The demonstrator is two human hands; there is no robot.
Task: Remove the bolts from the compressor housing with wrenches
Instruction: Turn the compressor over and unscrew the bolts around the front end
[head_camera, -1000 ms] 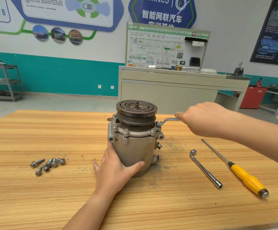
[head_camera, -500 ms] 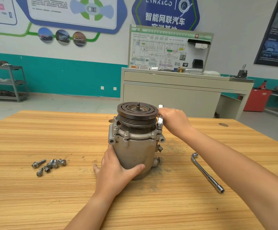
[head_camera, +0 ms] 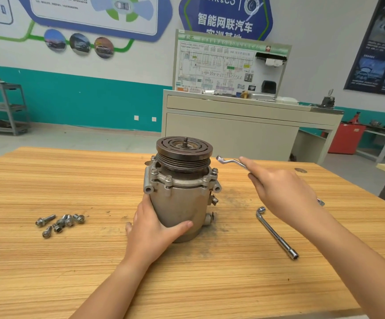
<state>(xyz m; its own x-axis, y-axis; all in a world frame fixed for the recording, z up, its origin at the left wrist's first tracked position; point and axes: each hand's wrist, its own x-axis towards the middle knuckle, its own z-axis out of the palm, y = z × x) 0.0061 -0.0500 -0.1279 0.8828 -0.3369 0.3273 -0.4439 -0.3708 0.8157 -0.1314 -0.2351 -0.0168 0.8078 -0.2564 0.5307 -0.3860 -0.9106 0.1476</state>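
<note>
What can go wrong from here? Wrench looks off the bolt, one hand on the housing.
1. The wrench in the right hand hovers clear of the flange bolt; seated only partway, it may slip and round the head.
2. Only the left hand braces the upright compressor housing; torque could twist or tip it.

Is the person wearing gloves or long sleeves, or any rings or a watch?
No gloves: the left grip and the right grip are bare hands. No ring, watch or bracelet shows on either. The left forearm and the right forearm are bare too, right down to the picture's edge, so no sleeve is in view.
</note>
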